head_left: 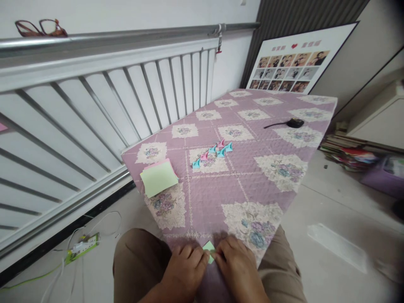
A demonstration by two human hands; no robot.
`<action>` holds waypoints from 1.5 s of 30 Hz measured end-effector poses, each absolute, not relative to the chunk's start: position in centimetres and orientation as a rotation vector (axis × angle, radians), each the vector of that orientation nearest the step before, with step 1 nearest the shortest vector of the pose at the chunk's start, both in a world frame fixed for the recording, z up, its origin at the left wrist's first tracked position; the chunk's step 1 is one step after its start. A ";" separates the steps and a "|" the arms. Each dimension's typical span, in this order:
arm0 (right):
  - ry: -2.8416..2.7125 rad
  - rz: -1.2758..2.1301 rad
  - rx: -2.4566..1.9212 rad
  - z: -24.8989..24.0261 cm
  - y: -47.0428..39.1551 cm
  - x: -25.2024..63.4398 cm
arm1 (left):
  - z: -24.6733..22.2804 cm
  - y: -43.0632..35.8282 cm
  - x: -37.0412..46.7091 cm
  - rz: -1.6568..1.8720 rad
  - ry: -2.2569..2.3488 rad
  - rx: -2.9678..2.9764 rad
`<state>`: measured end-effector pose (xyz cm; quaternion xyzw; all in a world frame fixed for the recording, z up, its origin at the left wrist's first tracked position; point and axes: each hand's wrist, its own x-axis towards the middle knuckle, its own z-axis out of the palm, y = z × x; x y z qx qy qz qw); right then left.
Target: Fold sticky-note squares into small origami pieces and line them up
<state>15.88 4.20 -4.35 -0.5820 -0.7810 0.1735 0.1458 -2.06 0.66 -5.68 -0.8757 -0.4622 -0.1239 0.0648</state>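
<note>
- L hand: fingers bent & drawn together, hardly open, tips at slip's L side, has hold of it
- R hand: likewise closed in, knuckles up, thumb & finger on slip's R side; pinch vs press against cloth, can't tell
- Slip: small, pale green, btwn the two hands at table's near end, turned as a diamond, one corner away from body; both hands touch it, neither clearly nearer
- Key relation: slip lies inward of each hand, to R of L hand, to L of R hand; visible part runs longer fore-aft than across, but sides partly under fingers, so true long axis unclear
- Knees either side of table's near end, beyond the hands
- Pad: loose stack, green sheet on top, pink edge showing behind; ahead & L of slip, L hand nearer, nothing touching it
- Folded bits: blue & pink, clustered well ahead of slip, grp slants near-L to far-R
- Cloth: mauve, floral squares, under all the above
- Black item w/ cord/strap, far R of table, well apart
- Radiator along L side; glasses on pipe above
</note>
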 end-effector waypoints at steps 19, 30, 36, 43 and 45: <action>-2.277 0.571 -1.776 -2.5 5.3 16.3 | -5.5 0.1 -0.9 -0.451 -1.454 -2.479; -2.248 0.416 -1.643 -3.3 5.3 16.0 | -3.3 2.3 -0.7 -0.317 -2.201 -2.711; -2.196 0.508 -1.621 -3.4 4.7 16.3 | -2.8 3.3 0.3 -0.280 -2.355 -2.641; -2.216 0.648 -1.561 -3.1 4.7 16.3 | -3.0 2.5 0.5 -0.485 -2.388 -2.613; -2.267 0.662 -1.507 -3.0 4.8 16.2 | -3.0 2.4 0.4 -0.507 -2.397 -2.633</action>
